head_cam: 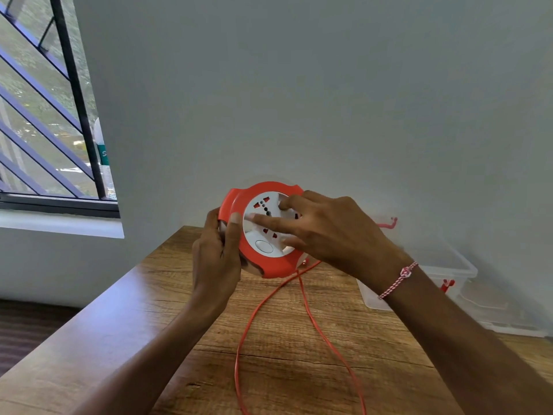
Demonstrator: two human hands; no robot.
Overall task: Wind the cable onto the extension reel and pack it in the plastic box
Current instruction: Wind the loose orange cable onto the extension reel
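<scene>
One round orange plastic reel, thin cable, grained table

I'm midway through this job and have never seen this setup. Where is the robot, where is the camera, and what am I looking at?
There is no robot here: a person works with two bare hands. The single picture comes from a wide-angle camera worn on the head, looking forward and down. The left hand grips the rim of a red and white extension reel, held up above the wooden table. The fingers of the right hand rest on the reel's white socket face. A red cable hangs from the reel and loops across the table, so not all of it is wound yet. A clear plastic box with red latches sits to the right, by the wall. A barred window is on the left.
</scene>
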